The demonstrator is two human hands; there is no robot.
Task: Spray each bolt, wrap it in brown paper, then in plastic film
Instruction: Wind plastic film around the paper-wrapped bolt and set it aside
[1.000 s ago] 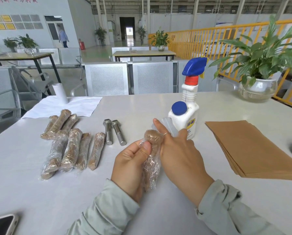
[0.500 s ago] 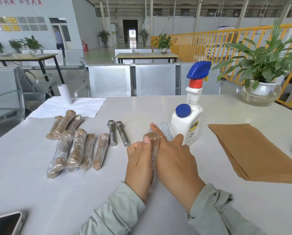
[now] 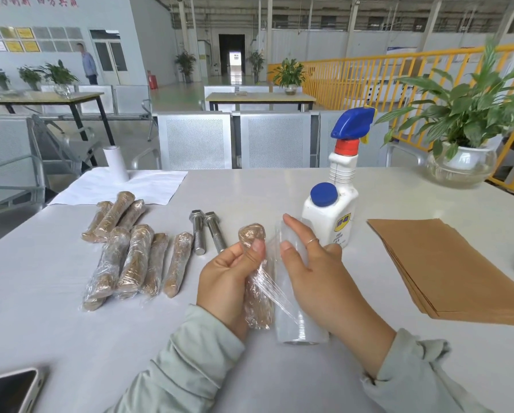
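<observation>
I have the paper-wrapped bolt point(image 3: 254, 275) in my left hand point(image 3: 226, 281), fingers curled round it and thumb pinned near its top so the brown paper cannot unroll. It stands tilted just above the counter point(image 3: 249, 186), close in front of me. My right hand point(image 3: 318, 275) lies over the film roll point(image 3: 291, 308), fingers fairly straight along it, and I judge it is holding the roll rather than pinching it, so that it can turn. A sheet of film stretches taut between roll and bolt — the two hands sit just beside each other, which keeps that span short and free of slack.

The bolt already shows film over its lower part; I judge I am partway through the film wrap, with the tear-off yet to come.

To my left lie the finished bolts point(image 3: 130, 251), bunched together out of the working space. Two bare bolts point(image 3: 206, 232) lie side by side between them and my hands, next in line. The spray bottle point(image 3: 333, 210) stands just behind my right hand and the paper stack point(image 3: 446, 263) lies to the right — both within reach for the next round. A phone point(image 3: 8, 391) sits at the near left corner.
</observation>
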